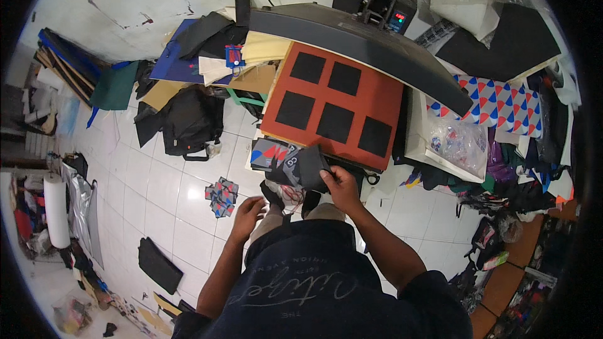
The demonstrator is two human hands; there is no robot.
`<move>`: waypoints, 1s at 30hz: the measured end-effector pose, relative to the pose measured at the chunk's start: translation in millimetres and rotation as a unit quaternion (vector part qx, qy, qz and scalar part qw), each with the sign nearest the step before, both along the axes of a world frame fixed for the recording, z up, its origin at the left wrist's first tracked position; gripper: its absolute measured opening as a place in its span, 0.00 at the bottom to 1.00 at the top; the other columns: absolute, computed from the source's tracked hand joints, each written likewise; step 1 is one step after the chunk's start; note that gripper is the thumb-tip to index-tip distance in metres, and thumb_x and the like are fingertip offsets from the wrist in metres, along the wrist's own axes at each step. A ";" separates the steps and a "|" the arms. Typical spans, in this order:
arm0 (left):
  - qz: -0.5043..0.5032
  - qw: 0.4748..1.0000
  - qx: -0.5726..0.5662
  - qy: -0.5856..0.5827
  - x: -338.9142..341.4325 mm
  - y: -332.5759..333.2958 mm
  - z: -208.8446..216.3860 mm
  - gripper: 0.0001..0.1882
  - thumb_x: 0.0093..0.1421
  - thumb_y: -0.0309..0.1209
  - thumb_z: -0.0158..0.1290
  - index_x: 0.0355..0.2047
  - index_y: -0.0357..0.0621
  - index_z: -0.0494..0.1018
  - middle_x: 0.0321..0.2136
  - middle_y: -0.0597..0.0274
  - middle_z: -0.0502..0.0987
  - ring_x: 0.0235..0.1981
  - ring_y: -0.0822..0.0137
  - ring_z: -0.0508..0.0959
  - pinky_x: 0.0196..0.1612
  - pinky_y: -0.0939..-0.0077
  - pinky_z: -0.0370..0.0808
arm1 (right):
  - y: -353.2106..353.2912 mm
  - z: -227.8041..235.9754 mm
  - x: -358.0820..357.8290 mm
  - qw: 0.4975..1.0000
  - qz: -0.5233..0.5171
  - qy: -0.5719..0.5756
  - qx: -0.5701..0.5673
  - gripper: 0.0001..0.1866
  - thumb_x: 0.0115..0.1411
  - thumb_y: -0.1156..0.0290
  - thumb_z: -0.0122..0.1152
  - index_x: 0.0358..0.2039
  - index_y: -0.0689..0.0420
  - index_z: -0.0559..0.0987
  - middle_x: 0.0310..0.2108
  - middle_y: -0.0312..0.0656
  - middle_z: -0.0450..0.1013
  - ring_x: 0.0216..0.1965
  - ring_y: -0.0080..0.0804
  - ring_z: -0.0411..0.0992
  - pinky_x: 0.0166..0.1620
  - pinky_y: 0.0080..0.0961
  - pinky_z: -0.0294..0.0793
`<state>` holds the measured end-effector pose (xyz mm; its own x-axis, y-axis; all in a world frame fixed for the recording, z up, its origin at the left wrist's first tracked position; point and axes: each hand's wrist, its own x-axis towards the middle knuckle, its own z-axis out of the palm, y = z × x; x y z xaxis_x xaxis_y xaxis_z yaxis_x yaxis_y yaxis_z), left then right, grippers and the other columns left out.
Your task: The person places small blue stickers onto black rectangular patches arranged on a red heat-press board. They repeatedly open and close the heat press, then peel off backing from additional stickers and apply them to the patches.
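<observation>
My right hand (341, 187) grips the edge of some black fabric pieces (309, 166), just in front of the heat press. How many pieces there are I cannot tell. Beside them, to the left, lie grey, red and blue patterned pieces (267, 152), partly covered by the black ones. My left hand (250, 215) hovers near my knee with fingers loosely apart and nothing visible in it. Several black fabric squares (340, 122) rest spaced out on the press's orange-red bed (325, 93). The dark upper plate (352, 37) is raised over the bed's far side.
On the tiled floor lie a small patterned pile (221, 198), a black bag (191, 122) and a folded black piece (159, 266). A white box (419, 145) holding clear plastic stands right of the press, near patterned sheets (499, 103). Scissors (372, 179) sit by the bed's corner.
</observation>
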<state>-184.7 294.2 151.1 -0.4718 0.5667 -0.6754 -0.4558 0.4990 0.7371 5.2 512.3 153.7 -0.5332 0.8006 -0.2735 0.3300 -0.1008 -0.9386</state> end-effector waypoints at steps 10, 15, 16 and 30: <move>-0.005 0.977 0.189 -0.099 21.4 117.7 74.5 0.15 0.60 0.28 0.53 0.47 0.39 0.71 0.37 0.64 0.77 0.36 0.74 0.75 0.40 0.79 0.71 | -5.4 47.9 -15.7 0.989 -0.002 0.134 -0.067 0.08 0.60 0.67 0.62 0.33 0.58 0.75 0.24 0.29 0.67 0.24 0.14 0.64 0.27 0.15 0.65; -0.042 0.985 0.168 0.005 27.3 119.2 82.4 0.13 0.59 0.28 0.55 0.44 0.40 0.73 0.36 0.66 0.78 0.35 0.74 0.76 0.40 0.79 0.72 | -1.3 53.0 -20.7 0.993 -0.042 0.108 0.016 0.11 0.57 0.67 0.65 0.29 0.61 0.74 0.22 0.31 0.68 0.25 0.18 0.66 0.29 0.18 0.66; -0.038 0.984 0.174 0.011 29.8 120.1 83.7 0.12 0.59 0.30 0.55 0.43 0.40 0.73 0.35 0.66 0.78 0.35 0.73 0.76 0.40 0.78 0.72 | 2.3 56.7 -18.8 0.996 -0.012 0.091 0.001 0.11 0.57 0.68 0.65 0.27 0.60 0.74 0.21 0.29 0.67 0.25 0.16 0.65 0.29 0.16 0.64; 0.044 0.986 0.157 0.023 20.1 108.4 73.3 0.14 0.61 0.31 0.53 0.46 0.41 0.72 0.39 0.63 0.78 0.39 0.71 0.76 0.43 0.75 0.73 | 38.4 87.2 -13.5 0.993 0.039 -0.053 0.093 0.17 0.57 0.62 0.64 0.20 0.60 0.73 0.15 0.33 0.61 0.20 0.19 0.58 0.24 0.24 0.59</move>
<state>-164.6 402.6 224.4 -0.5543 0.7008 -0.4490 -0.4490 0.2024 0.8703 -8.3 550.7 240.8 -0.5724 0.7994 -0.1822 0.4281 0.1019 -0.8979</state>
